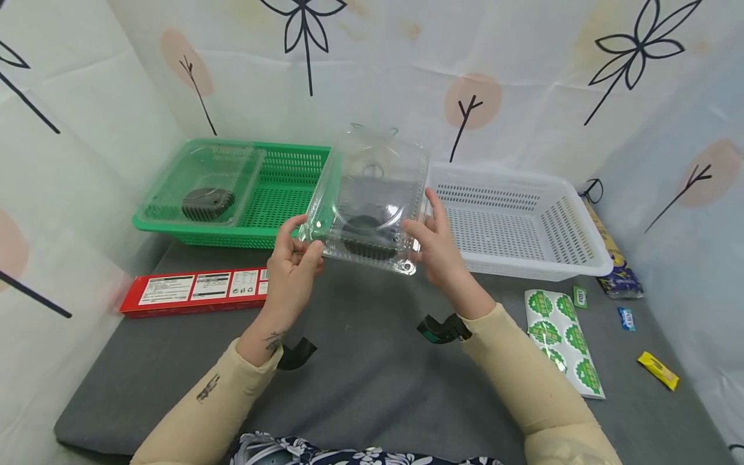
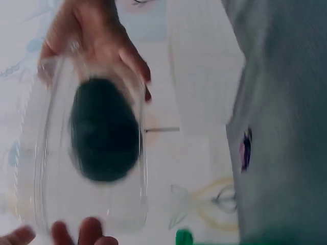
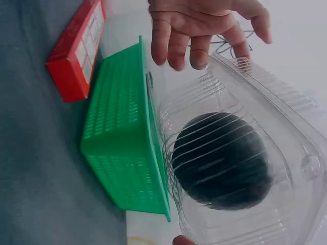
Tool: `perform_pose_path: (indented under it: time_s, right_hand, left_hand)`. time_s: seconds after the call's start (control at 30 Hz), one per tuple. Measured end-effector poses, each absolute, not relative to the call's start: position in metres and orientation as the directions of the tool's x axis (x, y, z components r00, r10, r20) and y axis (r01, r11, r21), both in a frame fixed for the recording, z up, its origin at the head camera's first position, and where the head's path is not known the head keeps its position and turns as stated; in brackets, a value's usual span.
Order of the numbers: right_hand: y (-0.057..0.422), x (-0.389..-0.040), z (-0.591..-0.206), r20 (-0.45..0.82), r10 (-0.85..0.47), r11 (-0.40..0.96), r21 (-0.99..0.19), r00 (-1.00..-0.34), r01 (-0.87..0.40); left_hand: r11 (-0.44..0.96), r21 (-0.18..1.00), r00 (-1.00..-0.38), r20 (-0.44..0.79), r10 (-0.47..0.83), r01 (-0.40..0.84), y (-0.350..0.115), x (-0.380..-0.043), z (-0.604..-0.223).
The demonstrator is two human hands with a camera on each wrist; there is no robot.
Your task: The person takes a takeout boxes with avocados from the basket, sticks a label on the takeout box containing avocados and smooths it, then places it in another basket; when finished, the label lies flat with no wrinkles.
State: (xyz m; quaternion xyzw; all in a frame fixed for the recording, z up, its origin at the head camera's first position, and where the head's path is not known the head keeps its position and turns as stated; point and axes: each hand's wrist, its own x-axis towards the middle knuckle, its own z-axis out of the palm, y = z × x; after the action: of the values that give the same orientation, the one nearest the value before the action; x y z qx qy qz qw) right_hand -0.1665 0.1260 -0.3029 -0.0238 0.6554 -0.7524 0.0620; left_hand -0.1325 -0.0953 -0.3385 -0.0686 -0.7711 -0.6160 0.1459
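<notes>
In the head view, a clear plastic clamshell container (image 1: 380,187) is held up, tilted, between both hands above the table's far side. It looks folded together; whether its edge is fastened I cannot tell. Inside lies a dark, rounded item (image 3: 222,161), blackish green, its kind unclear. My left hand (image 1: 293,278) grips the near left corner between thumb and fingers. My right hand (image 1: 438,248) grips the right edge, thumb on the near face, one finger pointing up. A similar clear container (image 1: 247,171) with another dark item (image 1: 207,204) sits in the green basket (image 1: 200,231).
A white basket (image 1: 517,266) stands at the right rear. A red box (image 1: 192,290) lies left. On the right are a sheet of green-and-white stickers (image 1: 564,339), small green (image 1: 579,296) and blue (image 1: 626,318) packets, a yellow wrapper (image 1: 658,370) and a dark-blue-and-gold bag (image 1: 619,274).
</notes>
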Motion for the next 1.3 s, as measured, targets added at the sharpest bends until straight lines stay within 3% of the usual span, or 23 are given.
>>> perform_pose_path:
  time_s: [0.07,0.13,0.23,0.4,0.53,0.7,1.03,1.3]
  right_hand:
    - [0.133,-0.158,-0.304,-0.045,-0.131,-0.117,-0.991,-0.990,0.061]
    - [0.139,-0.150,-0.305,-0.047,-0.139,-0.099,-0.993,-0.989,0.062]
    - [0.147,-0.137,-0.307,-0.045,-0.164,-0.066,-0.996,-0.985,0.057]
    - [0.156,-0.112,-0.316,-0.040,-0.216,-0.039,-0.998,-0.976,0.049]
    - [0.158,-0.091,-0.329,-0.024,-0.251,-0.009,-1.000,-0.968,0.027]
    - [0.159,-0.071,-0.346,-0.035,-0.298,-0.013,-0.999,-0.954,0.040]
    - [0.159,-0.056,-0.374,-0.117,-0.353,-0.004,-0.992,-0.928,0.127]
    - [0.155,-0.060,-0.396,-0.205,-0.276,0.021,-0.978,-0.939,0.207]
  left_hand:
    - [0.425,0.843,-0.928,0.372,-0.019,0.330,-0.102,-0.128,-0.341]
    - [0.496,0.790,-0.918,0.394,0.040,0.360,-0.108,-0.124,-0.341]
    - [0.353,0.863,-0.932,0.326,0.157,0.361,-0.115,-0.122,-0.339]
    - [0.010,0.977,-0.916,0.195,0.351,0.212,-0.122,-0.116,-0.341]
    - [0.059,0.979,-0.895,0.155,0.417,0.197,-0.124,-0.108,-0.349]
    - [0.151,0.970,-0.882,0.099,0.460,0.188,-0.125,-0.097,-0.361]
    - [0.111,0.985,-0.872,0.063,0.485,0.133,-0.129,-0.080,-0.392]
    - [0.171,0.981,-0.875,-0.001,0.485,0.094,-0.128,-0.084,-0.409]
